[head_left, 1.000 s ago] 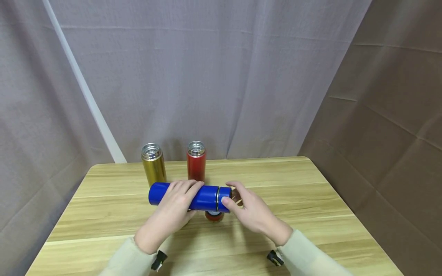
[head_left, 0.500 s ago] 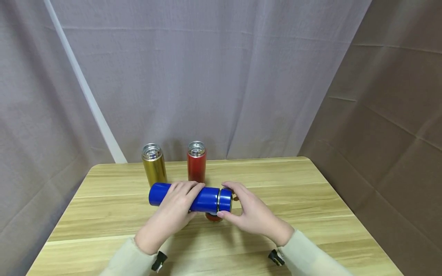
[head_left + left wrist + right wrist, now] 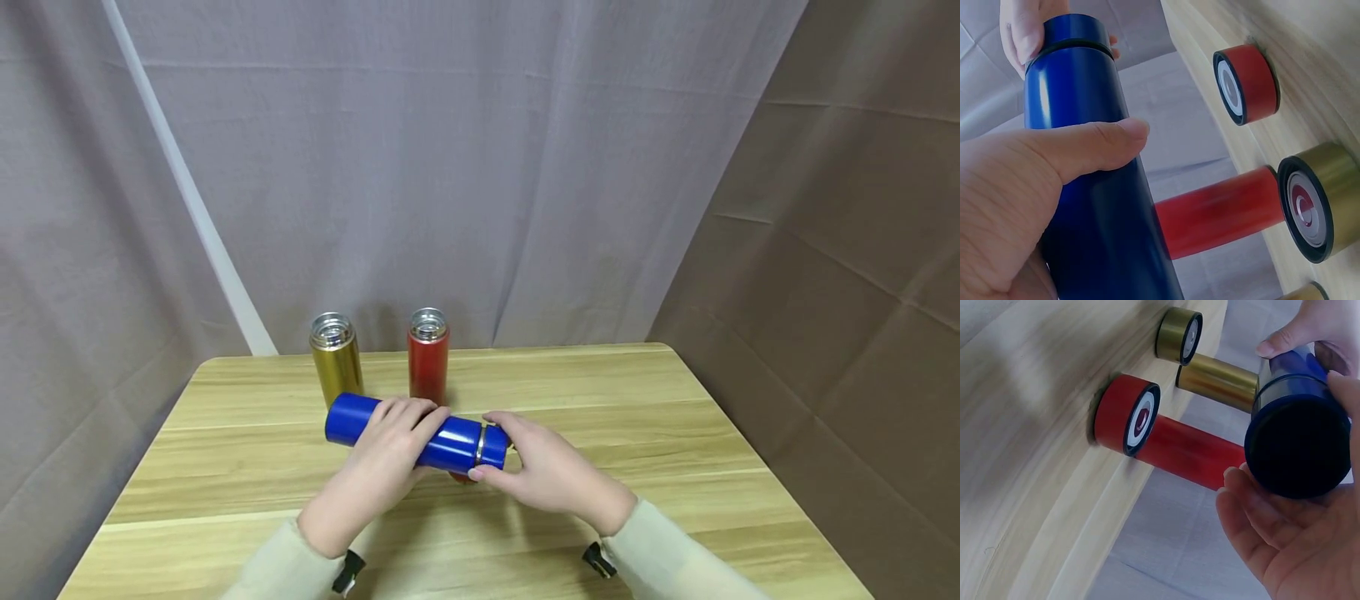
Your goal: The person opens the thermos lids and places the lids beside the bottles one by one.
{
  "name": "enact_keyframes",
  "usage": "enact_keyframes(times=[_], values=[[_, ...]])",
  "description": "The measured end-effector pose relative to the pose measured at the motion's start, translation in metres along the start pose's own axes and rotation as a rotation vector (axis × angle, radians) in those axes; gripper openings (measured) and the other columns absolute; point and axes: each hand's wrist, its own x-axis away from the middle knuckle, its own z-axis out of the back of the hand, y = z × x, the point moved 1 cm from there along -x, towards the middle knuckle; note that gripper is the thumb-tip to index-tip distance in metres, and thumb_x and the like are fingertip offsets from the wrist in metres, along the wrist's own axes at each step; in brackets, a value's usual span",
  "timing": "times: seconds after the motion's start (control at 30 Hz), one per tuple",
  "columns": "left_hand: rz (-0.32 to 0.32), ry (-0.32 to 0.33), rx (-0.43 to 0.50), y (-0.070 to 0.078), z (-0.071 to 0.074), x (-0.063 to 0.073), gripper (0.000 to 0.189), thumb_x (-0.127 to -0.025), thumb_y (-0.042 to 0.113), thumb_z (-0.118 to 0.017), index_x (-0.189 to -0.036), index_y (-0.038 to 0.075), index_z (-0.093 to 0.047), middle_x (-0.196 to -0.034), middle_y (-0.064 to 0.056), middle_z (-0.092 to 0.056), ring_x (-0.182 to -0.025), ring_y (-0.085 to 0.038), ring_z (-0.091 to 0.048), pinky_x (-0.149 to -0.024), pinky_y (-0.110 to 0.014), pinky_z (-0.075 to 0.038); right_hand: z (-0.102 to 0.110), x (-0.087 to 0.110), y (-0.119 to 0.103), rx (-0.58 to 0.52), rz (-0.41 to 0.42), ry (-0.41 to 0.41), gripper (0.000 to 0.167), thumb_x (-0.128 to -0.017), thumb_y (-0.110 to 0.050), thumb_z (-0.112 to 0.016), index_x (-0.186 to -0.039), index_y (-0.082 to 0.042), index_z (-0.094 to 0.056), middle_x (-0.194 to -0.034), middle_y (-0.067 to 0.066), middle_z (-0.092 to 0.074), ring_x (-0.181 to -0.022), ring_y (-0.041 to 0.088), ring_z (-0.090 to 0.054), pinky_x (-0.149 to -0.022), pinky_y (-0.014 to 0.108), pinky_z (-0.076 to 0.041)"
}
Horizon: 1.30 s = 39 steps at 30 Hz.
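A blue thermos bottle (image 3: 450, 443) lies nearly level in the air above the table, its cap end to the right and tipped slightly down. My left hand (image 3: 390, 446) grips its body from above, with the thumb across the side in the left wrist view. My right hand (image 3: 551, 467) holds the blue cap (image 3: 492, 447) between thumb and fingers. The cap sits on the bottle's neck, a thin metallic ring showing at the seam. In the right wrist view the cap's dark top faces the camera, with several fingers curved beneath it.
Behind stand an uncapped gold thermos (image 3: 336, 371) and an uncapped red thermos (image 3: 428, 367). A red cap (image 3: 1259, 82) and a gold cap (image 3: 1341, 200) rest on the wooden table (image 3: 637, 417), largely hidden from the head view. Grey curtains (image 3: 450, 167) hang behind.
The bottle's cap end has dipped and its base has risen slightly. My right thumb and fingers have shifted round the cap, the thumb now at its lower edge. Left grip unchanged.
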Motion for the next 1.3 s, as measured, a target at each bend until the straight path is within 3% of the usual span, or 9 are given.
enact_keyframes(times=[0.13, 0.37, 0.7, 0.87, 1.07, 1.3], values=[[0.015, -0.003, -0.009, 0.0, -0.001, 0.001, 0.072, -0.068, 0.027, -0.089, -0.13, 0.011, -0.057, -0.12, -0.009, -0.059, -0.112, -0.029, -0.054, -0.102, -0.047, -0.036, -0.001, 0.0, 0.0, 0.037, 0.031, 0.008, 0.079, -0.082, -0.066, -0.061, -0.139, -0.013, -0.046, -0.127, 0.0, -0.057, -0.104, 0.013, -0.059, -0.085, 0.034, -0.052], [0.047, -0.002, -0.038, -0.003, -0.001, 0.002, 0.075, -0.067, 0.026, -0.09, -0.131, 0.01, -0.056, -0.119, -0.01, -0.06, -0.111, -0.029, -0.055, -0.1, -0.046, -0.037, -0.001, -0.001, 0.002, 0.088, 0.127, 0.096, 0.075, -0.078, -0.044, -0.078, -0.139, -0.015, -0.045, -0.12, -0.006, -0.055, -0.104, 0.008, -0.056, -0.088, 0.031, -0.05], [0.061, 0.033, -0.031, -0.003, 0.0, 0.002, 0.076, -0.068, 0.03, -0.089, -0.132, 0.008, -0.055, -0.117, -0.011, -0.062, -0.109, -0.029, -0.057, -0.098, -0.046, -0.038, -0.001, -0.002, 0.003, 0.15, 0.215, 0.197, 0.073, -0.076, -0.032, -0.082, -0.136, -0.013, -0.046, -0.126, -0.002, -0.053, -0.114, 0.013, -0.052, -0.098, 0.035, -0.045], [0.103, 0.0, -0.02, -0.004, 0.003, 0.003, 0.078, -0.068, 0.032, -0.088, -0.134, 0.008, -0.054, -0.117, -0.012, -0.062, -0.109, -0.029, -0.058, -0.097, -0.047, -0.039, -0.001, -0.003, 0.002, 0.235, 0.267, 0.249, 0.073, -0.075, -0.026, -0.083, -0.137, -0.01, -0.047, -0.131, 0.005, -0.05, -0.122, 0.021, -0.048, -0.105, 0.042, -0.038], [0.21, -0.063, 0.023, -0.011, 0.008, 0.005, 0.078, -0.068, 0.032, -0.088, -0.135, 0.009, -0.055, -0.119, -0.013, -0.063, -0.111, -0.03, -0.058, -0.097, -0.047, -0.039, -0.003, -0.003, 0.011, 0.229, 0.212, 0.256, 0.073, -0.073, -0.026, -0.083, -0.135, -0.01, -0.047, -0.13, 0.005, -0.051, -0.12, 0.021, -0.049, -0.104, 0.04, -0.039], [0.225, -0.041, 0.06, -0.013, 0.011, 0.005, 0.079, -0.068, 0.032, -0.088, -0.134, 0.007, -0.054, -0.12, -0.012, -0.062, -0.111, -0.03, -0.058, -0.096, -0.046, -0.039, -0.006, -0.003, 0.022, 0.109, 0.142, 0.247, 0.07, -0.074, -0.032, -0.082, -0.131, -0.008, -0.05, -0.12, 0.0, -0.056, -0.106, 0.013, -0.055, -0.094, 0.033, -0.048]])
